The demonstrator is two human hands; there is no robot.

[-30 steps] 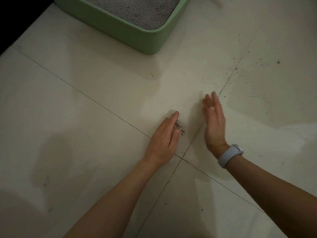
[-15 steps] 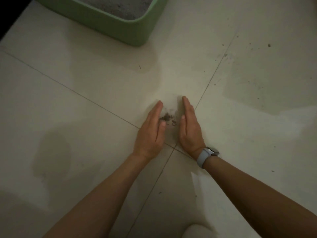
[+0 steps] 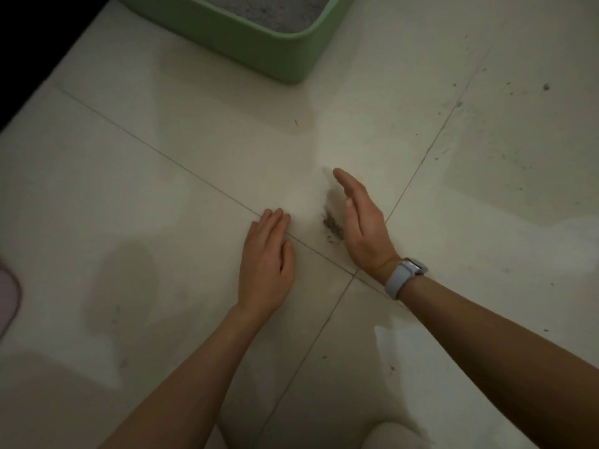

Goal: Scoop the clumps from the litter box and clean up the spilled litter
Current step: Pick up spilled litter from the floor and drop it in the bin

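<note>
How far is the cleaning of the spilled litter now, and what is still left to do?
Done: some spilled grains sit gathered in a small pile. In hand: the right hand stands on edge against that pile, the left hand lies flat beside it. Left: the pile is not yet lifted, scattered specks remain near the tile seam, and no scooping of the litter box is visible.

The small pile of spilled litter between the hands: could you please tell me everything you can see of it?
The spilled litter is a small, elongated heap of dark grey-brown granules on the pale floor tile, just beyond a grout line. It lies against the little-finger edge of the right hand, which stands on edge. The left hand lies flat, clear of the heap. A few loose grains trail toward the person.
</note>
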